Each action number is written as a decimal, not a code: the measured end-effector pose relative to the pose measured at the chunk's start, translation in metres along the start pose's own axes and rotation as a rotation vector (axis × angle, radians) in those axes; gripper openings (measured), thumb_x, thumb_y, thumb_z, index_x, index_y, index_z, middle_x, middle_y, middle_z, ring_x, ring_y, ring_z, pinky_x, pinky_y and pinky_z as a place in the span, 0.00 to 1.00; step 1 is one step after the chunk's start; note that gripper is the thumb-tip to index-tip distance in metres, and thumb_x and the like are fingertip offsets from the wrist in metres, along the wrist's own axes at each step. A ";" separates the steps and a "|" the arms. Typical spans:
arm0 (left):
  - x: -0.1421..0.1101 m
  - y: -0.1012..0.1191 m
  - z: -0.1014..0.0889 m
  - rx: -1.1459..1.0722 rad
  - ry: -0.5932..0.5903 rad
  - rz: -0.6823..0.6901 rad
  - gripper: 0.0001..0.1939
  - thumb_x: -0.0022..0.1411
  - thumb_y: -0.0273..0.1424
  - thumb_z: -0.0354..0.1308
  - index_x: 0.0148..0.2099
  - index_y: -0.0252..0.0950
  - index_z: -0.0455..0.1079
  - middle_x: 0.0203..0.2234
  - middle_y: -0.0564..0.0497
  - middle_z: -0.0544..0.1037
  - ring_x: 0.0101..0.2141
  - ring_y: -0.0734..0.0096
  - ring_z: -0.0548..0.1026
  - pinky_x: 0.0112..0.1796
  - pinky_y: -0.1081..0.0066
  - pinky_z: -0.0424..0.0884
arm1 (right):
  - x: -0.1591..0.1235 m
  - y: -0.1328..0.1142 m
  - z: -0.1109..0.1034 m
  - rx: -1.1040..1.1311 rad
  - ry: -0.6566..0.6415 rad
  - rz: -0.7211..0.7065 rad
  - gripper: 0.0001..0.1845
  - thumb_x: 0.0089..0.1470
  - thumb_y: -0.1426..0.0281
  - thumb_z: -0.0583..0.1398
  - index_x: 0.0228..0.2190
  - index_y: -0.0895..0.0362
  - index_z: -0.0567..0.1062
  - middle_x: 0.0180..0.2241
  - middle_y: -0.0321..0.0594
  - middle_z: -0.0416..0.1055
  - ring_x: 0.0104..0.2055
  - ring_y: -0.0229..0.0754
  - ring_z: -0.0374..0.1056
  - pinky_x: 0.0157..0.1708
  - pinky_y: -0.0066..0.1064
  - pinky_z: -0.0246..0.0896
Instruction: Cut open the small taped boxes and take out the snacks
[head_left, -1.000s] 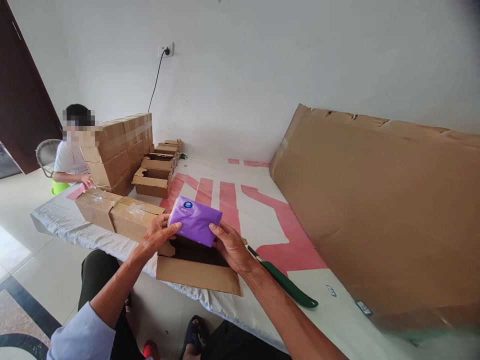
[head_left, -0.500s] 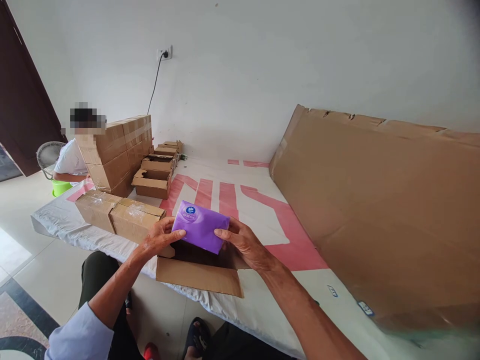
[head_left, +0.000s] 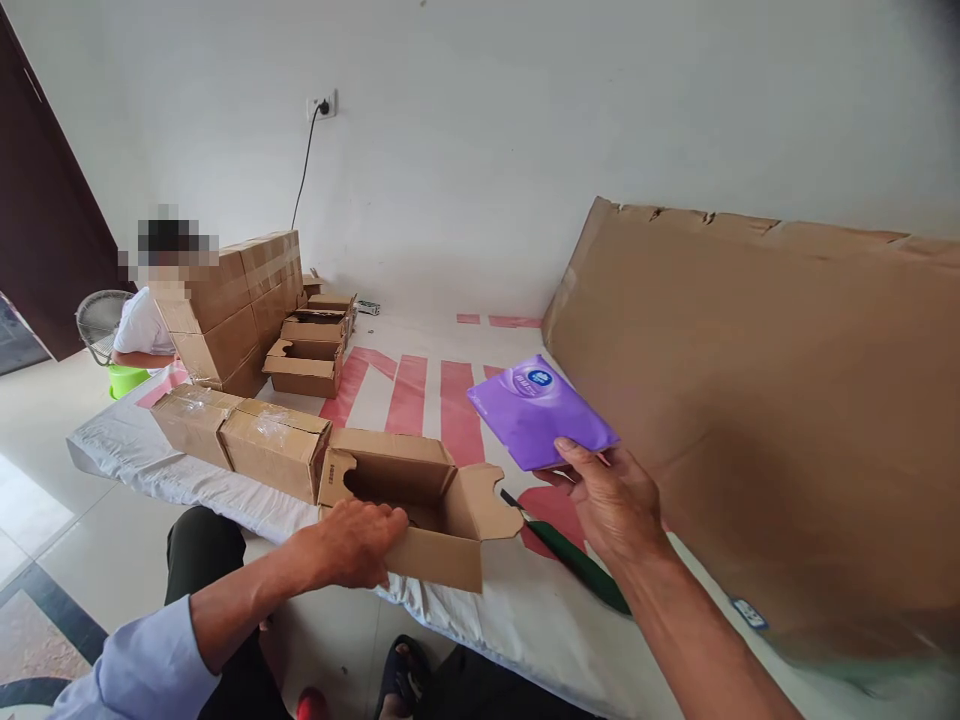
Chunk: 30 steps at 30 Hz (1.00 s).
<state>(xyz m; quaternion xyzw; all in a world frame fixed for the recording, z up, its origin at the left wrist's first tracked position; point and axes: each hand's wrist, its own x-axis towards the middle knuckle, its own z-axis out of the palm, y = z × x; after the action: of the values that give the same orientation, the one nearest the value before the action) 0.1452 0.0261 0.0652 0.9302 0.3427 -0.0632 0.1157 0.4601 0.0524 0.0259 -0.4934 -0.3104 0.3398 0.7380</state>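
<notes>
The purple packet [head_left: 541, 412] has come away from the open cardboard box [head_left: 409, 500]: a second ago both hands held it just above the box mouth, and now only the right hand [head_left: 611, 500] has it, pinched by its near edge between thumb and fingers, out at about two o'clock from the box and above the white-and-pink sheet [head_left: 420, 385]. The packet lies nearly flat, its round blue mark turned up and away from the person.

The left hand [head_left: 360, 540] has let go of the packet and dropped to the box's near flap, fingers curled over the flap edge and gripping it. With the packet gone, the dark inside of the box shows; I cannot tell what lies in it.

A green-handled tool [head_left: 581, 565] rests on the sheet at four o'clock from the box, partly under the right wrist. Two taped cartons [head_left: 244, 435] sit touching the box at ten o'clock. Farther off at eleven o'clock, another person [head_left: 146, 320] sits behind stacked cartons [head_left: 236, 310]. A big cardboard sheet [head_left: 757, 400] leans along the right side.
</notes>
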 end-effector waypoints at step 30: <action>0.029 -0.141 -0.100 0.337 -0.026 0.017 0.05 0.64 0.24 0.67 0.36 0.38 0.76 0.37 0.47 0.84 0.41 0.58 0.82 0.35 0.67 0.68 | 0.053 0.106 0.102 -0.233 -0.318 -0.009 0.28 0.35 0.56 0.74 0.36 0.53 0.70 0.33 0.34 0.75 0.33 0.44 0.72 0.31 0.37 0.74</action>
<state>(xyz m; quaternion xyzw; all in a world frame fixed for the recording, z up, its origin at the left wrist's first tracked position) 0.0791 0.1743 0.1319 0.9384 0.3176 -0.1311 -0.0370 0.3891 0.1783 -0.0347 -0.5144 -0.4623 0.3719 0.6191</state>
